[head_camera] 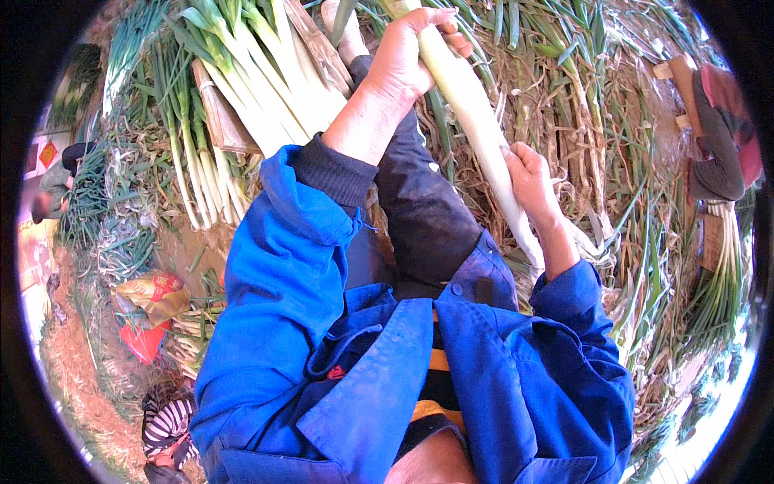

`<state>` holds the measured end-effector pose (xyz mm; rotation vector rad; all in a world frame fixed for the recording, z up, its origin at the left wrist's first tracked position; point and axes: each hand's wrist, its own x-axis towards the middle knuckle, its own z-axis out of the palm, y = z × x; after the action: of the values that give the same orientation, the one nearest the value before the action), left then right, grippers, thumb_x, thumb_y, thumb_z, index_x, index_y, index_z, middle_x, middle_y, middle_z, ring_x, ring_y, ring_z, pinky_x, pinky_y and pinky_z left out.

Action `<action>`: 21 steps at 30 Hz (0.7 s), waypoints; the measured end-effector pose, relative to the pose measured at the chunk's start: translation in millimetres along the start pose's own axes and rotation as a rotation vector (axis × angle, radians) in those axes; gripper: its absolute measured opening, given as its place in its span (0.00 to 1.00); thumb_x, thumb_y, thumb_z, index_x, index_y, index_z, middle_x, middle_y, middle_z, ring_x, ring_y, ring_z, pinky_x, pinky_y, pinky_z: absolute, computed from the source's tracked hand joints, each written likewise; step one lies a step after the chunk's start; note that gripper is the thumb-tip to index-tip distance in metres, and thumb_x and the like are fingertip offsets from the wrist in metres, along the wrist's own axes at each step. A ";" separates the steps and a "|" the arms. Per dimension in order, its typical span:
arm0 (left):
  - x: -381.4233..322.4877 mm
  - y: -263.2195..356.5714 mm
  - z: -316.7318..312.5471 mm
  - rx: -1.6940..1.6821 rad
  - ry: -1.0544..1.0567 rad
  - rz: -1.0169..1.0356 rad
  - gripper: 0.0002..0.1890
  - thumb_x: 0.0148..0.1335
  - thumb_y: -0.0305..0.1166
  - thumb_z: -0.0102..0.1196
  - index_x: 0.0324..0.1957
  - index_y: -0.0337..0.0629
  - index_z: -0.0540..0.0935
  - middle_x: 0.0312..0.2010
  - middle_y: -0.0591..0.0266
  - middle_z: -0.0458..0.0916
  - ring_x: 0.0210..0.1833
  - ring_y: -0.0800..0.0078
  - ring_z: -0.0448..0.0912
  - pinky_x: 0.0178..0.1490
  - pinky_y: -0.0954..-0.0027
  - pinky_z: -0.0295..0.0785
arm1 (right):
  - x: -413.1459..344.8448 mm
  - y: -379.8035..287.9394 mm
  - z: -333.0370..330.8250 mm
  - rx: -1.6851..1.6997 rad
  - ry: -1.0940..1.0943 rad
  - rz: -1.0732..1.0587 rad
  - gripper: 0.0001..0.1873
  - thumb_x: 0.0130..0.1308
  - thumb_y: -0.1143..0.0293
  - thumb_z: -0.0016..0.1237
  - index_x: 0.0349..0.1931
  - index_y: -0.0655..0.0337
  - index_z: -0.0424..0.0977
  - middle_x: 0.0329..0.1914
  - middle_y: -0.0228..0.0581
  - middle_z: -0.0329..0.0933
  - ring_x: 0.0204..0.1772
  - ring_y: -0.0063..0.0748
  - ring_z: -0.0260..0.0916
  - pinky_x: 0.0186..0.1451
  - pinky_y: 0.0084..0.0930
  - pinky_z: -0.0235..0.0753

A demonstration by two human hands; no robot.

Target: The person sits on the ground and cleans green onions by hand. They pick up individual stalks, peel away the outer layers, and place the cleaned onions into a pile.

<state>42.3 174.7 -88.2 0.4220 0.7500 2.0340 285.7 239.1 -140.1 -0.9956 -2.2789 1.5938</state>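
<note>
A long, thick white leek or large green onion (462, 100) slants across the view, from the top centre down to the right sleeve. My left hand (404, 53) is closed round its upper part, just below the top edge of the picture. Lower down, my right hand (531, 175) holds the white shaft from its right side, with the fingers against it. A pile of cleaned white stalks (272, 91) lies over wooden boards (225, 112) to the left of my left forearm. Beside the boards lie several thinner stalks (196, 163) with green leaves.
Dry leaves and untrimmed stalks (556, 115) cover the ground on the right. At the far right sits a person (719, 133) near a bundle of green onions (722, 266). Other people (54, 181) are at the left edge and lower left. A red plastic bag (144, 342) lies at left.
</note>
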 end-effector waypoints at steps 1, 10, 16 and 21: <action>-3.4 1.9 5.7 -0.022 -0.002 -0.031 0.08 0.53 0.32 0.58 0.31 0.41 0.74 0.24 0.60 0.73 0.33 0.59 0.76 0.52 0.43 0.71 | 1.2 1.9 -1.0 0.031 -0.058 0.102 0.13 0.68 0.66 0.45 0.28 0.67 0.71 0.19 0.31 0.65 0.26 0.21 0.57 0.29 0.26 0.62; -0.4 9.8 4.5 -0.262 -0.236 -0.128 0.09 0.55 0.36 0.58 0.26 0.45 0.73 0.18 0.66 0.67 0.24 0.71 0.70 0.35 0.62 0.70 | 10.3 83.2 3.7 0.446 0.297 0.397 0.13 0.66 0.64 0.47 0.35 0.68 0.74 0.24 0.29 0.69 0.27 0.20 0.61 0.29 0.24 0.63; 5.7 43.3 -13.4 -0.252 -0.380 -0.125 0.10 0.56 0.38 0.55 0.26 0.43 0.74 0.17 0.69 0.64 0.23 0.77 0.66 0.34 0.71 0.64 | -2.1 208.2 -55.5 -0.723 0.408 0.513 0.17 0.60 0.60 0.45 0.32 0.65 0.80 0.34 0.57 0.79 0.42 0.52 0.78 0.48 0.43 0.76; 6.3 46.0 -12.2 -0.162 -0.384 -0.063 0.09 0.56 0.36 0.54 0.25 0.44 0.73 0.17 0.70 0.64 0.21 0.78 0.65 0.33 0.71 0.65 | -36.6 229.9 -98.5 -1.145 0.142 0.694 0.14 0.56 0.64 0.45 0.33 0.61 0.82 0.37 0.49 0.81 0.43 0.42 0.80 0.46 0.38 0.79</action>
<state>2.9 157.0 -67.4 0.6618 0.3576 1.8618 458.5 337.0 -296.5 -2.1965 -2.8503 0.0770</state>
